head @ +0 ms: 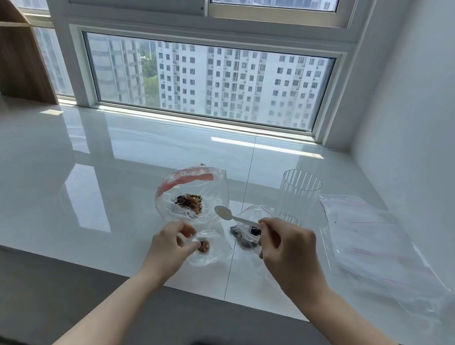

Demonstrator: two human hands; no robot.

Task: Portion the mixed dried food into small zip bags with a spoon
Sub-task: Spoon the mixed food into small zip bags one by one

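Head view: right hand [288, 253] pinches spoon [234, 216], bowl pointing left; left hand [171, 244] pinches small bag [211, 251]

A white plastic spoon [224, 211] lies just right of the clear large bag [192, 194], which carries a red-orange band along its upper rim and holds a brown, black and tan dried mix [190, 201]. Right of the spoon stands a clear glass [299, 196] patterned with vertical ribs, and farther right lie clear zip bags [376, 246] marked by thin red seal lines. All rest on a glossy white sill [79, 169].
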